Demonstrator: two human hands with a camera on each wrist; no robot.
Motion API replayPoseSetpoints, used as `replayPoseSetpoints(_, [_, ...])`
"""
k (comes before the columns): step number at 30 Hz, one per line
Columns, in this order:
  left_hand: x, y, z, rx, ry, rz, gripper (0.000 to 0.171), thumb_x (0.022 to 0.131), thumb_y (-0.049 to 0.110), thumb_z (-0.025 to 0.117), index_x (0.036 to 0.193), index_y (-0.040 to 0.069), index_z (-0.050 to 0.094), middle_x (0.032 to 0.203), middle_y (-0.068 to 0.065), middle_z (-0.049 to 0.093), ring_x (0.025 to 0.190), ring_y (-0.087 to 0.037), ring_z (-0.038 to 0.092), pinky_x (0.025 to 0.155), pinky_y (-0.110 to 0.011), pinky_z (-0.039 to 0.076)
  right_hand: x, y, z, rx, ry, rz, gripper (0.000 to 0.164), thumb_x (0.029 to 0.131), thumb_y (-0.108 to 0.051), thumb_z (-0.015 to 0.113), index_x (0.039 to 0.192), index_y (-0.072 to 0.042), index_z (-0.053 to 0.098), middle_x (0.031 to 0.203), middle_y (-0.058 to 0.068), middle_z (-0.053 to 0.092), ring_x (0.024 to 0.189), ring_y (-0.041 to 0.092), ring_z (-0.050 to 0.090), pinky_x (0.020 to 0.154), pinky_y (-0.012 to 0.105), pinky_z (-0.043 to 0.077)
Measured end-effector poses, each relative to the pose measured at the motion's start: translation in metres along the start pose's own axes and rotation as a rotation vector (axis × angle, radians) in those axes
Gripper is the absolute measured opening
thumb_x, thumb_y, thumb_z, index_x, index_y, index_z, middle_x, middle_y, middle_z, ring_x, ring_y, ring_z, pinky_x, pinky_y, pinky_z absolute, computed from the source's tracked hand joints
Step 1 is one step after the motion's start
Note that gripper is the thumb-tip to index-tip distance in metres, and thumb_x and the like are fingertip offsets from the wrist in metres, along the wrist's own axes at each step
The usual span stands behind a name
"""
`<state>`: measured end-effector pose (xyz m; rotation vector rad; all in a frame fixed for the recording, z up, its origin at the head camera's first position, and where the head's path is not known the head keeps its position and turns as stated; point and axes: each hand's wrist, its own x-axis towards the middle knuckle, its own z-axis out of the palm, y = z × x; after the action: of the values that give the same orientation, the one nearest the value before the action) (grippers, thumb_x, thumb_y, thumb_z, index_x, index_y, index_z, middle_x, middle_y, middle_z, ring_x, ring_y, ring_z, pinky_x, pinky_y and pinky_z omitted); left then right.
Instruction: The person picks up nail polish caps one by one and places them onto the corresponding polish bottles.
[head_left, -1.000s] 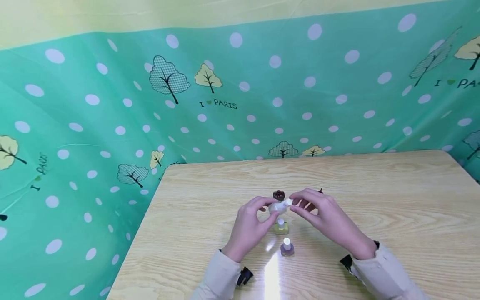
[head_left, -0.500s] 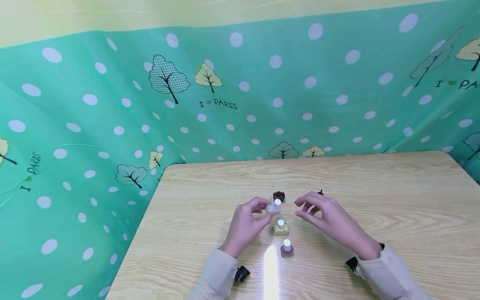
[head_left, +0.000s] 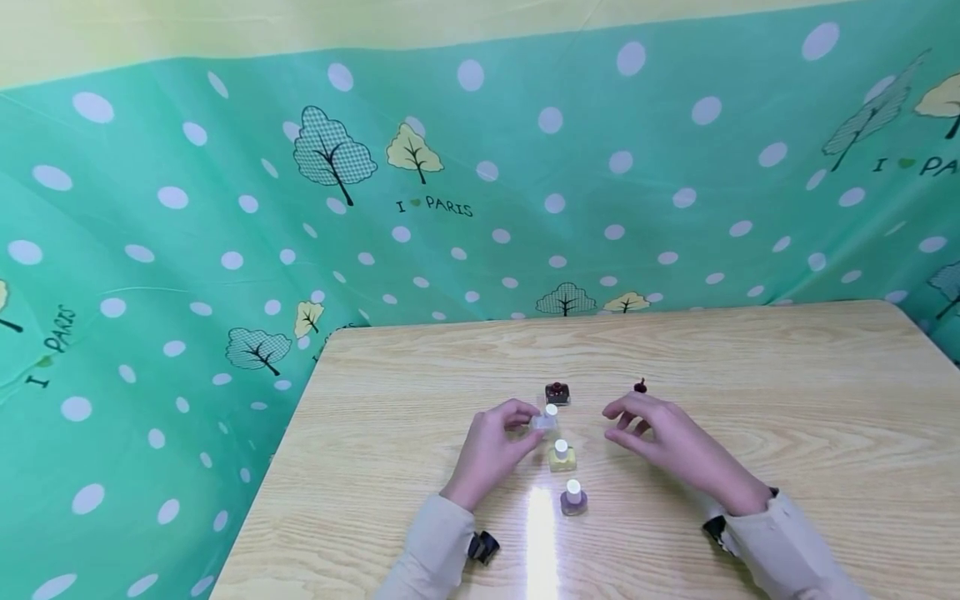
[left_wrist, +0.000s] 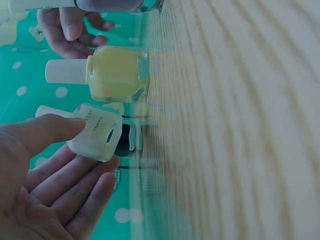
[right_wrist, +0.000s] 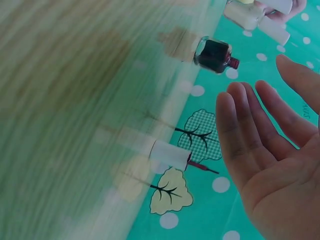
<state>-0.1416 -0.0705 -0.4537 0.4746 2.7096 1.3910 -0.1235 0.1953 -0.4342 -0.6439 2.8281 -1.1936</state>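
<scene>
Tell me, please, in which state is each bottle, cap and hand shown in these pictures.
Whitish glass polish bottle, capped, tilted, pinched in the left hand
Dark red glass polish bottle, uncapped, upright
White cylindrical brush cap, off any bottle, standing with its dark red brush upward
Yellow glass polish bottle, capped, upright
Purple glass polish bottle, capped, upright
Right hand, holding nothing

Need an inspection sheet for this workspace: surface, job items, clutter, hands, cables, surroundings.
Surface: wood-grain table, glare streak on near side.
Job items: yellow bottle and purple bottle, upright, capped; dark red bottle, upright, uncapped; loose cap standing, brush up.
Clutter: nothing seen.
Left hand: holds white bottle, capped, tilted.
Right hand: holds nothing, fingers relaxed.
Cables: nothing seen.
Surroundings: green dotted cloth with printed trees, behind and left.
</scene>
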Motion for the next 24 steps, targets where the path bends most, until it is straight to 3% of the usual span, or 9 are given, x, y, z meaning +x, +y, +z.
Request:
replayPoseSetpoints(8, [0.002,-0.004,0.003,-0.027,-0.066,-0.059,0.022,0.089,0.019,0.075,0.110,0.016,0.070,0.109,-0.001,0.075,0.102,-0.015,0.070,0.095,-0.033,0.056,-0.004,0.007,-0.005,-0.003,-0.010,0.020,0.023,0.091,-0.015,0.072,0.112,-0.005,0.068,0.102,0.001,0.069,0.087,0.009,0.064,0.076,0.024,0.058])
replayPoseSetpoints(18, [0.004,-0.005,0.006,0.045,-0.075,-0.030,0.024,0.089,0.020,0.075,0.112,0.014,0.069,0.111,-0.003,0.074,0.105,-0.016,0.069,0.098,-0.036,0.054,-0.008,0.012,-0.011,-0.016,-0.019,0.056,0.026,0.091,-0.016,0.072,0.114,-0.005,0.068,0.106,0.003,0.069,0.087,0.009,0.064,0.075,0.025,0.058])
replayPoseSetpoints(24, [0.005,-0.005,0.008,0.058,-0.082,-0.045,0.026,0.089,0.023,0.074,0.113,0.013,0.069,0.110,-0.001,0.073,0.100,-0.015,0.068,0.092,-0.032,0.056,-0.010,0.014,-0.012,-0.032,-0.028,0.071,0.026,0.091,-0.015,0.071,0.115,-0.005,0.068,0.107,0.004,0.069,0.087,0.008,0.063,0.075,0.025,0.058])
